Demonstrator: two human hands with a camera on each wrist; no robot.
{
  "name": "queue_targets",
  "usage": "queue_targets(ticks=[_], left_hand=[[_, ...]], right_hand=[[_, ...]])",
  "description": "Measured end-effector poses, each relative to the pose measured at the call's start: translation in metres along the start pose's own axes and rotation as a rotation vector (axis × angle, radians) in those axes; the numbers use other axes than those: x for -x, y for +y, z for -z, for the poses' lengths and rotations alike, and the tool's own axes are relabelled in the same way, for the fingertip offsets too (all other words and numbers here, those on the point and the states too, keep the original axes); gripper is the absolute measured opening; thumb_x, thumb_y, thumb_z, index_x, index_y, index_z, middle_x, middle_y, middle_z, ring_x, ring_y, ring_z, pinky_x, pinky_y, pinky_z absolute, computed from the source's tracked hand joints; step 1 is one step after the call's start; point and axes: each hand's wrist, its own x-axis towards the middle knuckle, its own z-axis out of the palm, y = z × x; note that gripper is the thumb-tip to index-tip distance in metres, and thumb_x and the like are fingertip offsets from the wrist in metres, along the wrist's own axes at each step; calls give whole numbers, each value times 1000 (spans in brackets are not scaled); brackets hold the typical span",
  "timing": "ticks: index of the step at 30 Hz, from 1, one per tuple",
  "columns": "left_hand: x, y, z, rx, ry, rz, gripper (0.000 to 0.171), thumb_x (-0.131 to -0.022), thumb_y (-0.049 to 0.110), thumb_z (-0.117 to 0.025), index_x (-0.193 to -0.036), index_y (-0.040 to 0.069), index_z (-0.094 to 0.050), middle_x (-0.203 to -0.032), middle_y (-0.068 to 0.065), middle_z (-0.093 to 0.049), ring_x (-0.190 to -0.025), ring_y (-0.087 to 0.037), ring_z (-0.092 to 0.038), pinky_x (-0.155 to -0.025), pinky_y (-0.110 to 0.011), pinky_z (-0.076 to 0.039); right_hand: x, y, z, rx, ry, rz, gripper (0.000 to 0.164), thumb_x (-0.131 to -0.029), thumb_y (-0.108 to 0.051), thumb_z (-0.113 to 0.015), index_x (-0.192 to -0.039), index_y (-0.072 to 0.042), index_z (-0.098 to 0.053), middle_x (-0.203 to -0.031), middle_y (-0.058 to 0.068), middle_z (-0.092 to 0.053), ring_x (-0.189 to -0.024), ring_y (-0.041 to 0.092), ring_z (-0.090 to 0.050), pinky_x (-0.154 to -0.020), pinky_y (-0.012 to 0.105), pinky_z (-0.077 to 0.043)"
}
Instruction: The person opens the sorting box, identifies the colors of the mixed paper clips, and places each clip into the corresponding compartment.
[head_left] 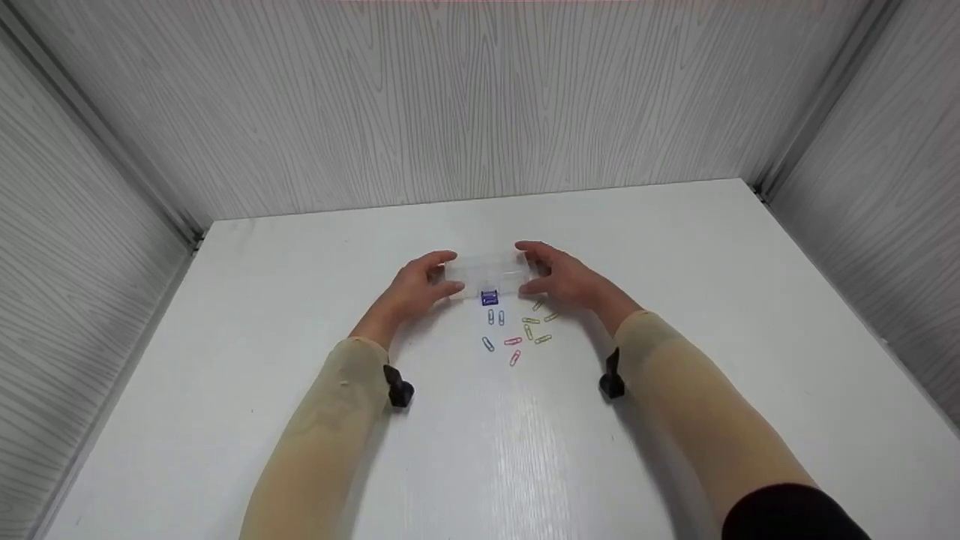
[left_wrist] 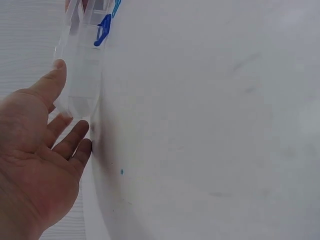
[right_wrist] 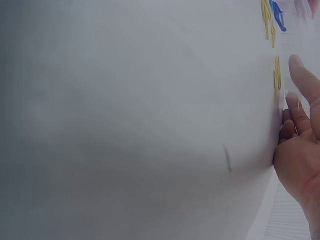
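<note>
A clear plastic box with inner compartments point(head_left: 487, 268) sits on the white table, a dark blue latch point(head_left: 490, 298) at its front side. My left hand point(head_left: 420, 286) holds the box's left end, thumb at the front and forefinger at the back. At the opposite end my right hand point(head_left: 561, 277) grips it the same way. The left wrist view shows the thumb point(left_wrist: 56, 75) against the box wall. Whether the lid is open cannot be made out. Just in front of the box lie blue paper clips point(head_left: 488, 344), pink paper clips point(head_left: 514, 358) and several yellow paper clips point(head_left: 528, 332).
The white table point(head_left: 480, 450) stretches around both arms. Pale wood-grain panels rise behind it point(head_left: 465, 97) and at both sides. A black mount point(head_left: 398, 387) is strapped at the left wrist, and another point(head_left: 613, 377) at the right.
</note>
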Motion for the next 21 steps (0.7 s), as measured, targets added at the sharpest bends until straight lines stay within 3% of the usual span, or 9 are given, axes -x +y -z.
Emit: queue_targets(ticks=[7,13,21], left_hand=[[-2,-1,1,70,48,-15,61,-104,41,-71,-158,19,-52,-163,-6,-47,-152,-28,-41,-124,-46,-35],[-6,-1,3,192,180,-97,51,-107,35,-67,-149,9,-59,-151,-9,-59,-141,-24,-52,-118,-41,-43],[-9,3,5,386,339,-162,21,-105,18,-69,-123,7,-68,-121,-7,-71,-115,-19,-65,-103,-35,-52]], right_hand=[[1,-1,0,7,-1,-8,82,-95,-27,-83,-163,-37,-39,-167,-3,-40,-155,19,-34,-130,43,-22],[0,-2,0,0,-13,10,88,-95,-25,-83,-167,-31,-32,-166,1,-43,-156,22,-33,-130,44,-22],[1,-5,-1,-2,-21,-9,97,-94,-26,-84,-170,-29,-23,-164,-3,-45,-151,19,-38,-129,43,-22]])
